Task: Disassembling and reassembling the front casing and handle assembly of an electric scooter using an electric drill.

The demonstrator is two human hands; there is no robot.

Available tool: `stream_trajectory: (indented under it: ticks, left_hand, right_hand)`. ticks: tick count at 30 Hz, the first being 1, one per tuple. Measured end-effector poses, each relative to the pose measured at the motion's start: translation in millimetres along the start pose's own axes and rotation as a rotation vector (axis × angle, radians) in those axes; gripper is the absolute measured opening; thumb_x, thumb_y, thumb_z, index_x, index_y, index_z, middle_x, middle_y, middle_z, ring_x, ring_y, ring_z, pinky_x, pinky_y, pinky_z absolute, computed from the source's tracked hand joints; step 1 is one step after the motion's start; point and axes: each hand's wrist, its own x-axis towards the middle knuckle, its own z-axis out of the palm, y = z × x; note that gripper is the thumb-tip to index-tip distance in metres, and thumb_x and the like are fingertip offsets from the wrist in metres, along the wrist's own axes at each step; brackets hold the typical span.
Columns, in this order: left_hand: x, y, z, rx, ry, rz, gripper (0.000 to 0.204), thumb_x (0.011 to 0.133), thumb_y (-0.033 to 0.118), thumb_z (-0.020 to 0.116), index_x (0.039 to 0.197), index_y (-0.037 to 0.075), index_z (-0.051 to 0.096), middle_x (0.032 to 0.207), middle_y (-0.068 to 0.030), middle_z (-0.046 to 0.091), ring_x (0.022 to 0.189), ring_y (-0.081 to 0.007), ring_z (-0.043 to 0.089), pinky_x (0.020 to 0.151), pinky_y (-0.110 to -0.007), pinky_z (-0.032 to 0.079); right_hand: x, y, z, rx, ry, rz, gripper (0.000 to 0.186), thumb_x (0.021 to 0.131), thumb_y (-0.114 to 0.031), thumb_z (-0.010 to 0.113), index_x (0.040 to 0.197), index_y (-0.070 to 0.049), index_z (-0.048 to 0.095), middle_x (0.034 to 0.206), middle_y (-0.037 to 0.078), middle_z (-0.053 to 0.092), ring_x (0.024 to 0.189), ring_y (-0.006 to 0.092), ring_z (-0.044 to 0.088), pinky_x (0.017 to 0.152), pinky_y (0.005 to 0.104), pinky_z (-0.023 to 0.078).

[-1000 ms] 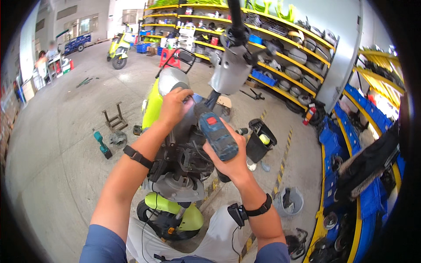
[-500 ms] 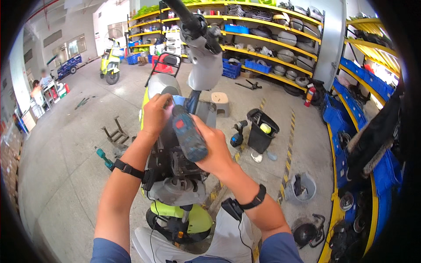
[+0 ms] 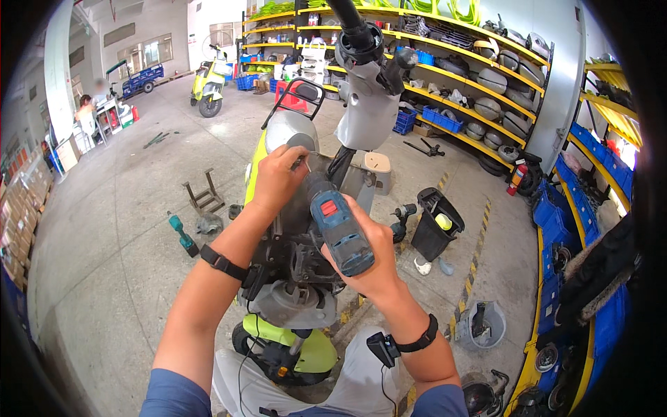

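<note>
My right hand [image 3: 379, 254] is wrapped round a dark blue cordless drill [image 3: 340, 226] with a red patch on its casing. The drill slants away from me, its nose up and to the left. At its tip, the fingers of my left hand [image 3: 278, 177] are pinched together beside a thin bit; what they hold is too small to make out. Both hands are over a partly stripped scooter, with a grey seat [image 3: 292, 130], a light grey front column [image 3: 365, 118] and a lime-green front fender [image 3: 316, 351]. The dark frame parts under my hands are partly hidden.
On the floor to the left lie a teal power tool [image 3: 182, 235] and a metal stand [image 3: 203, 193]. To the right are a black bin [image 3: 427, 236], another drill [image 3: 401, 221], a stool [image 3: 377, 163] and a grey bucket [image 3: 497, 323]. Yellow shelving [image 3: 451, 73] lines the back.
My view has turned left, so the scene sits further right. The drill has shifted slightly back from my left fingers, and the thin bit shows more clearly. Both hands keep their grip.
</note>
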Motion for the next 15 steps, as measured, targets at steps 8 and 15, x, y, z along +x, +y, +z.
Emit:
stream_trajectory:
  ticks: [8, 15]
  left_hand:
    - [-2, -5, 4, 0.004, -0.011, 0.012, 0.025, 0.073, -0.001, 0.077, 0.097, 0.005, 0.07, 0.08, -0.0139, 0.065, 0.073, -0.0313, 0.066, 0.065, -0.037, 0.051]
    - [-2, -8, 4, -0.033, -0.034, -0.008, 0.026, 0.072, -0.002, 0.076, 0.096, 0.006, 0.07, 0.08, -0.0114, 0.066, 0.071, -0.0272, 0.067, 0.065, -0.035, 0.051]
  right_hand:
    - [-1, 3, -4, -0.03, -0.016, -0.033, 0.071, 0.069, -0.008, 0.08, 0.135, 0.002, 0.054, 0.096, 0.019, 0.071, 0.086, 0.0334, 0.073, 0.077, 0.0352, 0.055]
    - [-1, -11, -5, -0.324, -0.245, 0.003, 0.081, 0.072, -0.011, 0.076, 0.143, 0.005, 0.041, 0.103, 0.026, 0.065, 0.087, 0.0455, 0.066, 0.076, 0.0496, 0.054]
